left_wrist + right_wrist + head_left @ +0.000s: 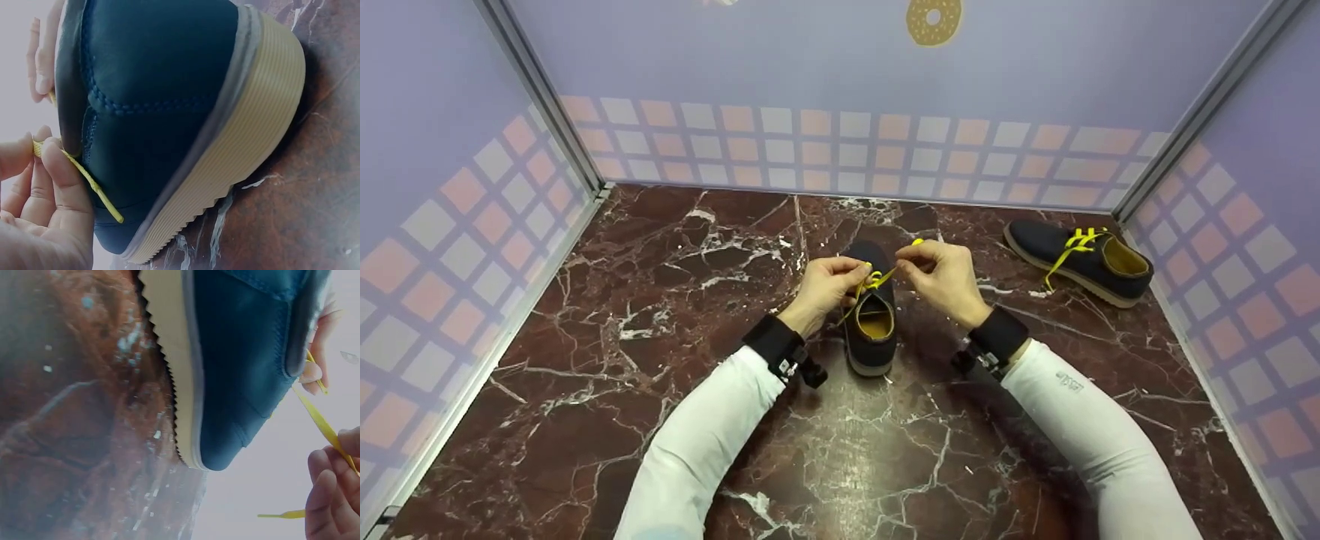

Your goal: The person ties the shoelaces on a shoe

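Note:
A dark navy shoe (870, 352) with a yellow lining stands upright on the floor, toe pointing away, between both hands. My left hand (829, 289) pinches a yellow shoelace (93, 183) between thumb and fingers beside the lacing; a loose end hangs down along the shoe's side. On the other side, my right hand (949, 277) pinches the other part of the yellow shoelace (318, 417), which runs taut from the shoe to the fingertips. Its free tip sticks out past the fingers in the right wrist view. The knot area is partly hidden by the left fingers.
A second navy shoe (1072, 259) with yellow laces lies at the right near the wall, one lace end trailing. The dark red marble-patterned floor (585, 375) is bounded by tiled-pattern panels (855, 142) at the back and both sides.

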A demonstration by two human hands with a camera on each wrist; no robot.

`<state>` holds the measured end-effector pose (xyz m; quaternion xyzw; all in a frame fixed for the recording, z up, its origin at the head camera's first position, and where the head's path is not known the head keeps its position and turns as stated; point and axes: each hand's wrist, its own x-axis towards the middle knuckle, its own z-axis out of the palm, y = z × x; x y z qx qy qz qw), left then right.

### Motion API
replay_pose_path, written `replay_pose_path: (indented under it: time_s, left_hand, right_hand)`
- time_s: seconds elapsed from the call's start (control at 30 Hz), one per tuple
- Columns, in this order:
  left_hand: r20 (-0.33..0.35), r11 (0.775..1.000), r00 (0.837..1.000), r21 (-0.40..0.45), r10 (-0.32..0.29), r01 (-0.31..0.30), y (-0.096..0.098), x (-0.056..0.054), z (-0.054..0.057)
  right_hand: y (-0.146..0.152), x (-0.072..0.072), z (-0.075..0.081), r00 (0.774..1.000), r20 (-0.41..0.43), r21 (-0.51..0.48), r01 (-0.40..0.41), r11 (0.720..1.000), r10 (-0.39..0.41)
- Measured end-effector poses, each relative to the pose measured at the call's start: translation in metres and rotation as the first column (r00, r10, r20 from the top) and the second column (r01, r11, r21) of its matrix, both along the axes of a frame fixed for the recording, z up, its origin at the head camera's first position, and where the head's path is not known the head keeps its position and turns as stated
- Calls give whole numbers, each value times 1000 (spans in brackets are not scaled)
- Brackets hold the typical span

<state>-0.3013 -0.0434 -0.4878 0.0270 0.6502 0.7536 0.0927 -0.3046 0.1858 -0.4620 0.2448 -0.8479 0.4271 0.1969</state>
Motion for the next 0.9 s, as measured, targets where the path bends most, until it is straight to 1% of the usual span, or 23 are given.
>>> replay_pose_path:
  time_s: [0.13, 0.33, 0.53, 0.67, 0.73, 0.9]
  left_hand:
    - [-6, 1000, 1000, 6, 7, -7, 0, 0, 0]
    - [0, 1000, 1000, 9, 22, -22, 0, 0, -1]
    - [-10, 999, 1000, -28, 18, -18, -1, 1, 0]
    - [-20, 999, 1000, -38, 16, -16, -1, 1, 1]
    - [-24, 999, 1000, -34, 15, -16, 0, 1, 0]
    - [-29, 1000, 999, -24, 15, -16, 1, 2, 1]
  right_hand:
    - [-4, -5, 6, 999, -40, 40, -3, 999, 5]
    - [-12, -12, 16, 998, -55, 84, -31, 996, 35]
    - [-21, -22, 28, 996, -63, 121, -48, 991, 56]
    - [-30, -30, 37, 996, -33, 141, -81, 987, 86]
    - [-36, -33, 41, 994, 1, 156, -106, 982, 107]
    - [-51, -37, 46, 988, 65, 202, -149, 968, 139]
